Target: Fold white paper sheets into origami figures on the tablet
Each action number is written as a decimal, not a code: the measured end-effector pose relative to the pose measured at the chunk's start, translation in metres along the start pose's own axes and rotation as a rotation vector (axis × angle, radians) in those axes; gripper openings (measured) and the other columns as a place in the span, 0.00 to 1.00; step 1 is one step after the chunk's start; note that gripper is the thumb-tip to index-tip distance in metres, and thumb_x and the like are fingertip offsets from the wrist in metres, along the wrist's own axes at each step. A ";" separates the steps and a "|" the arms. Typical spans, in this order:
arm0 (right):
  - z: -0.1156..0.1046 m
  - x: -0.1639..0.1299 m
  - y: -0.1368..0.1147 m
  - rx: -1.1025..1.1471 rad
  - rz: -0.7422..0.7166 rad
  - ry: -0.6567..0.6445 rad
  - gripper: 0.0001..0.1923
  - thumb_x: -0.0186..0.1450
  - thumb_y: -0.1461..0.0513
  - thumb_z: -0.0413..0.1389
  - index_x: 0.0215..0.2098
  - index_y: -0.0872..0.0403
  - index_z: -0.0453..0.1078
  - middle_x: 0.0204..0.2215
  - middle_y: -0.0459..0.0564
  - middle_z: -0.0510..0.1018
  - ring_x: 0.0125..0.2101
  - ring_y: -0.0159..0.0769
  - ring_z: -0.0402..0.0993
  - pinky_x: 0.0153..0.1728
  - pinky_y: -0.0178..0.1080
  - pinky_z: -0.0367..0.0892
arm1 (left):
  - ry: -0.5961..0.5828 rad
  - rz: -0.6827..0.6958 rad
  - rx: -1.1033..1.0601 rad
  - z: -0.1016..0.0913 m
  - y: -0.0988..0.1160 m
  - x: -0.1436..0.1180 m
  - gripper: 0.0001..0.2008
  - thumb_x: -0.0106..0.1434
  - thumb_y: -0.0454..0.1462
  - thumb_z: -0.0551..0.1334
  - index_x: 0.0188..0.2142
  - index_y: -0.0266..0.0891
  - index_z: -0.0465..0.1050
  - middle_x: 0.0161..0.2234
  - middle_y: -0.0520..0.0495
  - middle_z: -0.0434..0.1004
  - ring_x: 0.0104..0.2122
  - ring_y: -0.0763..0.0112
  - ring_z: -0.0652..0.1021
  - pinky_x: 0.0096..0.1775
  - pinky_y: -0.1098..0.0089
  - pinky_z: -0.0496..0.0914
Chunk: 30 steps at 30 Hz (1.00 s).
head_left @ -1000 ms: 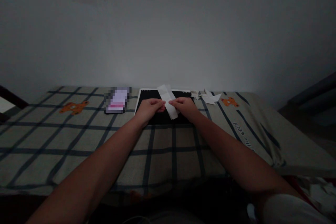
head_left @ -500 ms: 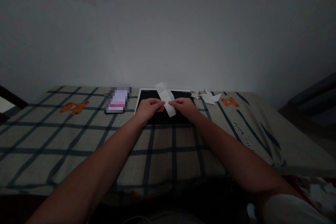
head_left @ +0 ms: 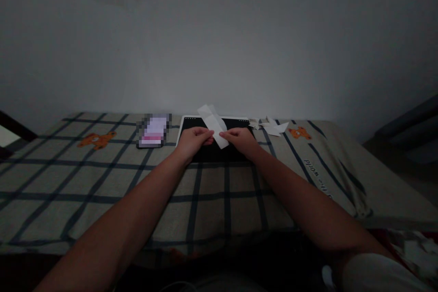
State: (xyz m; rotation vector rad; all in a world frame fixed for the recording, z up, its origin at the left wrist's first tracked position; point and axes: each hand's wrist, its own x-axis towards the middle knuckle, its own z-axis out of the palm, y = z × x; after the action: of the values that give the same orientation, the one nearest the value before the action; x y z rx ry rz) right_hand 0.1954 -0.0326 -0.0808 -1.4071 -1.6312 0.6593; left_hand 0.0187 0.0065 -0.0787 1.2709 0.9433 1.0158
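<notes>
Folded white paper strip [head_left: 215, 124], held slantwise between both hands above the dark tablet [head_left: 214, 139]; upper end toward 11 o'clock, over the tablet's far edge, lower end toward 5 o'clock. A second layer or flap showing at the upper end; fold details too dim to tell.

Left hand [head_left: 194, 140] pinched shut on the strip's left edge, thumb and forefinger meeting at the paper. Right hand [head_left: 240, 139] pinched likewise on the right edge, fingertips nearly meeting those of the left. Both wrists low, close over the tablet; whether resting on it cannot be told.

Tablet lying flat, dark face up, pale border visible along the far side and left edge, at 12 o'clock from the body. At 9 o'clock of the tablet, just beside it, a phone [head_left: 153, 130] lying flat, screen lit. At 3 o'clock of the tablet, near its far corner, a small cluster of white paper scraps [head_left: 268, 125], pointed and angular.

All of it on a bed [head_left: 102, 178] covered with a pale sheet in dark blue check, printed with orange bears [head_left: 96, 139] at left and at right [head_left: 299, 133], and a line of lettering [head_left: 316, 174] toward 4 o'clock. Plain grey wall [head_left: 219, 41] behind.
</notes>
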 end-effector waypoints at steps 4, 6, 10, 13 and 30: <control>0.001 0.000 0.001 -0.010 0.003 0.023 0.20 0.57 0.49 0.56 0.27 0.58 0.75 0.20 0.46 0.73 0.22 0.28 0.63 0.24 0.33 0.55 | 0.010 0.010 -0.023 0.001 0.000 -0.001 0.10 0.49 0.37 0.69 0.28 0.32 0.73 0.24 0.49 0.75 0.25 0.77 0.75 0.34 0.73 0.72; 0.001 0.000 0.001 0.001 0.014 0.024 0.21 0.57 0.48 0.55 0.27 0.58 0.75 0.20 0.46 0.72 0.21 0.28 0.63 0.23 0.33 0.54 | 0.021 0.022 -0.034 0.001 0.000 0.000 0.09 0.50 0.36 0.68 0.28 0.32 0.73 0.24 0.49 0.75 0.25 0.77 0.75 0.34 0.73 0.72; 0.000 0.000 0.001 -0.003 0.045 -0.026 0.21 0.58 0.48 0.54 0.28 0.58 0.75 0.19 0.46 0.73 0.20 0.28 0.64 0.22 0.33 0.55 | 0.031 0.042 -0.049 -0.001 -0.002 0.004 0.09 0.50 0.37 0.68 0.28 0.32 0.73 0.24 0.49 0.75 0.25 0.77 0.75 0.34 0.73 0.72; -0.001 0.000 0.000 -0.024 0.049 -0.025 0.20 0.58 0.49 0.54 0.27 0.58 0.75 0.19 0.47 0.74 0.21 0.29 0.66 0.23 0.33 0.56 | 0.027 0.025 -0.062 -0.002 -0.003 0.006 0.10 0.50 0.37 0.68 0.28 0.32 0.72 0.24 0.49 0.75 0.25 0.77 0.75 0.34 0.73 0.72; -0.004 0.000 0.002 -0.194 -0.021 0.057 0.19 0.56 0.49 0.57 0.25 0.56 0.76 0.20 0.48 0.76 0.22 0.30 0.66 0.25 0.34 0.57 | 0.057 0.089 0.068 -0.007 -0.003 0.006 0.13 0.49 0.41 0.68 0.28 0.33 0.73 0.24 0.48 0.75 0.24 0.76 0.75 0.33 0.71 0.71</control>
State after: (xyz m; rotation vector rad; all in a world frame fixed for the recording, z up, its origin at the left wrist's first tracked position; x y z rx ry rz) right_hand 0.2000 -0.0324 -0.0800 -1.5304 -1.6984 0.4544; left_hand 0.0137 0.0144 -0.0827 1.3562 0.9790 1.1026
